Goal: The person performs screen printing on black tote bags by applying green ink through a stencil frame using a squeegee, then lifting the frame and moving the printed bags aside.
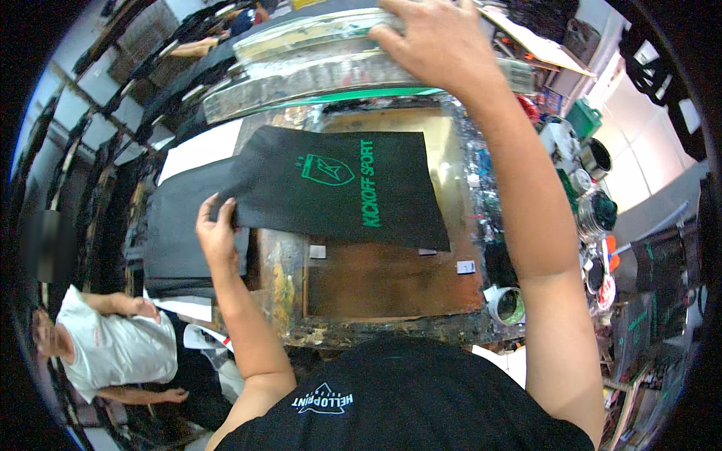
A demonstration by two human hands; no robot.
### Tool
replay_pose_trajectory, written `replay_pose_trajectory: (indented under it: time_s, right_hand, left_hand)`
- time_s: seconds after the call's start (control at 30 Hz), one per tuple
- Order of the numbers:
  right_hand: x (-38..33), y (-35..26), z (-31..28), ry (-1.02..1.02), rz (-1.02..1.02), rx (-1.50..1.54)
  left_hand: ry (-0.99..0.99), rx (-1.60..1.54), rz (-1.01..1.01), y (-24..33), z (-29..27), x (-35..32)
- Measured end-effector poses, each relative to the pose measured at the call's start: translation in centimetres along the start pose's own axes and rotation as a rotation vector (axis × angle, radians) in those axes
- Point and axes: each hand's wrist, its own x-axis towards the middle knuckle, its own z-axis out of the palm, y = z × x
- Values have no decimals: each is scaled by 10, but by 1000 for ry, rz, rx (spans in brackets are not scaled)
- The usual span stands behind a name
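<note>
In the middle, worktop (pixel 280 301): paint-stained and streaked along its edges.
Frame (pixel 316 84): across the far side, apparently tipped up.
Board (pixel 383 289): brown toward the person, partly hidden beneath the sheet (pixel 340 199).
Sheet: black, above the board, its left end reaching the pile (pixel 188 225); it sits squarely on neither, so its placing looks unfinished. Whether it touches the board, I cannot tell.
Pile: dark, flat, at the left.
Print (pixel 368 184): green lettering and a crest on the sheet, clear in outline; that part looks done.
Right hand (pixel 436 45): grip seemingly closed over the frame's edge, fingertips out of view.
Left hand (pixel 218 229): grip pinching the sheet's near-left edge.
Tabs (pixel 466 267): three, pale, on the board, the middle one against the sheet's near edge.
</note>
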Motion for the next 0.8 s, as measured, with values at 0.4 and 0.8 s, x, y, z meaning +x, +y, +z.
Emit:
replay_pose_trajectory:
  time_s: [0.4,0.8]
  right_hand:
    - [12,3,32,265,-139,174]
    - [8,22,44,345,-167,-56]
  left_hand:
    - [524,403,-42,-85,-421,-18]
    - [-27,635,546,-32,26,-50]
